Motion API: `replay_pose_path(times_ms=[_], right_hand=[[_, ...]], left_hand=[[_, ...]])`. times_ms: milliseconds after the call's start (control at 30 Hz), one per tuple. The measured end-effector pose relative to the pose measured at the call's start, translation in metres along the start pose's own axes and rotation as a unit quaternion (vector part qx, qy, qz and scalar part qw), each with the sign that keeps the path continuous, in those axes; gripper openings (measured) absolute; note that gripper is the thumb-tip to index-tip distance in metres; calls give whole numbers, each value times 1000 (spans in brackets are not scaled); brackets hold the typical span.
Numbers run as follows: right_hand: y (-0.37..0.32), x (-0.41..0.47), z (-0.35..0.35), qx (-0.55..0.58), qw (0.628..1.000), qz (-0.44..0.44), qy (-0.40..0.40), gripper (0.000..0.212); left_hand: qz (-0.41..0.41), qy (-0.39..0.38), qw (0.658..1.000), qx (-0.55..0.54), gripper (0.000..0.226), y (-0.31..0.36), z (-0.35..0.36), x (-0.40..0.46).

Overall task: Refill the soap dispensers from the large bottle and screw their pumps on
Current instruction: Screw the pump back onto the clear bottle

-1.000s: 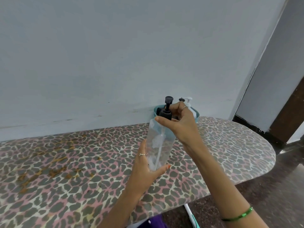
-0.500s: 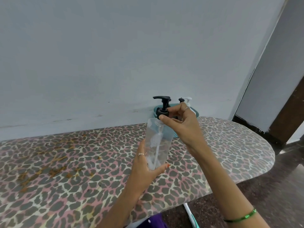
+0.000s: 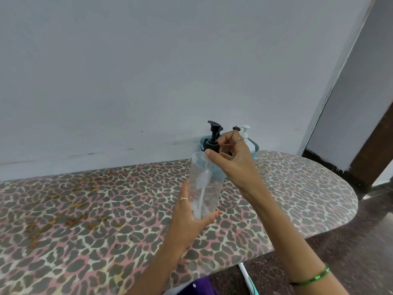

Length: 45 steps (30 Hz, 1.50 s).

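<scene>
I hold a clear plastic soap dispenser [image 3: 205,184] above the table, slightly tilted. My left hand [image 3: 189,218] grips its lower part from the left. A black pump [image 3: 213,137] sits on its neck, its white tube running down inside. My right hand [image 3: 234,160] pinches the pump's black collar with thumb and fingers. Behind my right hand stands a teal tub [image 3: 255,149] against the wall, holding a white pump bottle [image 3: 245,135] and another black pump top [image 3: 236,128]. No large bottle is in view.
The table [image 3: 85,209] is an ironing board with a leopard-print cover, stained brown at the left. A pale wall [image 3: 170,71] rises right behind it. To the right the board ends over dark floor [image 3: 350,252], with a brown door frame [image 3: 374,145] beyond.
The pump head has turned round on the neck, its nozzle now pointing left, as my right hand twists the collar. The dispenser stays in my left hand at about the same spot.
</scene>
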State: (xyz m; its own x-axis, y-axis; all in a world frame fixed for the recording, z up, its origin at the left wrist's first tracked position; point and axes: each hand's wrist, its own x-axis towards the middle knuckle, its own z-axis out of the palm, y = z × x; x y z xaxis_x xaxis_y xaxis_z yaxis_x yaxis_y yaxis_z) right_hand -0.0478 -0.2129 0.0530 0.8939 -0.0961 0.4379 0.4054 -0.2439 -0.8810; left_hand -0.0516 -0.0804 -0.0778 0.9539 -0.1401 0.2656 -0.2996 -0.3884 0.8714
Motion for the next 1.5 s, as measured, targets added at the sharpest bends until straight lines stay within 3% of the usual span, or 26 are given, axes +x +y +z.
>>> replay_pose_path(times_ms=[300, 567, 867, 1033, 1200, 1333, 1500], right_hand=[[-1, 0, -2, 37, 999, 1, -10, 12], [0, 1, 2, 6, 1000, 21, 22, 41], [-6, 2, -9, 84, 993, 20, -83, 28], [-4, 7, -10, 28, 999, 35, -29, 21], [-5, 5, -5, 14, 999, 44, 26, 41], [-5, 5, -11, -9, 998, 50, -29, 32], [-6, 4, -27, 66, 991, 37, -114, 32]], left_hand=[[-5, -4, 1000, -2, 115, 0, 0, 1], [1, -10, 1000, 15, 117, 1, 0, 1], [-4, -7, 1000, 18, 115, -2, 1, 2], [0, -10, 1000, 27, 116, 1, 0, 1], [2, -19, 999, 34, 115, 0, 2, 1], [-12, -16, 1000, 20, 116, -2, 2, 1], [-10, -21, 1000, 19, 116, -5, 3, 3]])
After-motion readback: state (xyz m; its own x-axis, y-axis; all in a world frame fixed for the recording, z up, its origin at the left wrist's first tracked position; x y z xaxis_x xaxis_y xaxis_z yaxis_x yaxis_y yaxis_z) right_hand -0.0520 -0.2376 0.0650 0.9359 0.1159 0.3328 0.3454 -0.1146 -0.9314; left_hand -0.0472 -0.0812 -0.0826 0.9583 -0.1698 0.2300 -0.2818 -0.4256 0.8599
